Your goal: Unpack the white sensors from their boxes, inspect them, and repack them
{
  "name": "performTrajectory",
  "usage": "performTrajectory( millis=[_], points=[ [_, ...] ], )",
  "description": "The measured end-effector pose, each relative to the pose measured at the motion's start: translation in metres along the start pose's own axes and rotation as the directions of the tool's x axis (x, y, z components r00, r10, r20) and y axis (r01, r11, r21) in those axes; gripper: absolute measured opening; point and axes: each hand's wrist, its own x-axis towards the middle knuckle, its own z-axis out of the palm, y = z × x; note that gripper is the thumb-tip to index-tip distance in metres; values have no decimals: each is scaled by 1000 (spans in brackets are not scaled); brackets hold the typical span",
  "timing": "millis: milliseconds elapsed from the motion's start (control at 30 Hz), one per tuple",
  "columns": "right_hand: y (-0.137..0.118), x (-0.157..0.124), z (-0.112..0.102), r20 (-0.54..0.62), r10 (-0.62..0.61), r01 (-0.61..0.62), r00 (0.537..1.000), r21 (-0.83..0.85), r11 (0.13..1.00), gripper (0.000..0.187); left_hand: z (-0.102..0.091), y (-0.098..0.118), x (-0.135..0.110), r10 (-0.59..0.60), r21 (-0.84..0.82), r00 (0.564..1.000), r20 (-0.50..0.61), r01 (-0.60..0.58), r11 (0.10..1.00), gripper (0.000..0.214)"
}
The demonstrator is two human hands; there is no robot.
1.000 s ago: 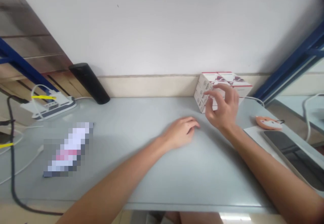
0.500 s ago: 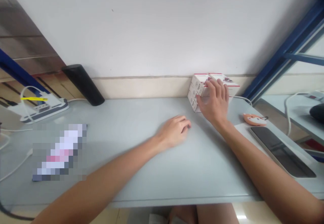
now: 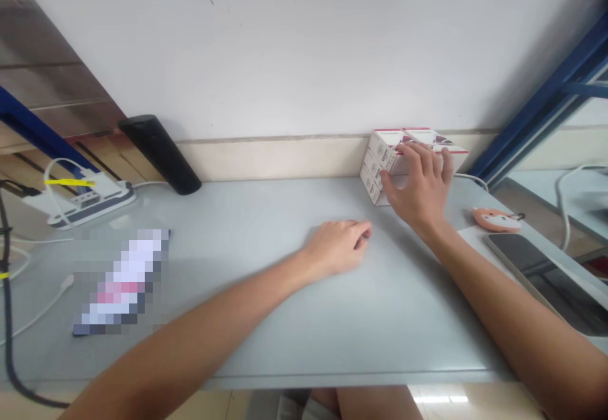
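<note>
A stack of small white boxes (image 3: 377, 170) with red edges stands against the wall, right of the middle of the desk. My right hand (image 3: 420, 185) is at the front of the stack with its fingers spread and curved and the thumb apart on the left. It hides much of the boxes' front, and I cannot tell whether the fingertips press on them. Lower and to the left, my left hand (image 3: 339, 246) rests on the grey desk (image 3: 266, 217). Its fingers are curled in, and nothing shows in them.
On the right lie an orange-and-white object (image 3: 498, 220) and a dark-screened tablet-like slab (image 3: 546, 280). A black cylinder (image 3: 161, 154) leans at the back left, near a white power strip (image 3: 95, 203) with cables. A pixelated blurred item (image 3: 123, 280) lies at the left.
The whole view has shifted a little, so the boxes and both hands appear farther right. My right hand still sits at the stack, and my left hand keeps its curled shape on the desk.
</note>
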Motion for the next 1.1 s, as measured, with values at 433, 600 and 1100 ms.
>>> performTrajectory(
  millis=[433, 600, 1100],
  points=[
    [-45, -5, -24, 12, -155, 132, 988, 459, 878, 48, -5, -36, 22, -292, -915, 932, -215, -87, 394, 70],
    [-50, -14, -19, 275, -160, -29, 948, 576, 817, 41, -4, -34, 20, -423, -833, 782, -458, -212, 511, 64],
    [-58, -12, -28, 227, -240, 52, 944, 614, 788, 46, 9, -24, 12, 86, -61, 585, -806, -227, 972, 80]
  ],
)
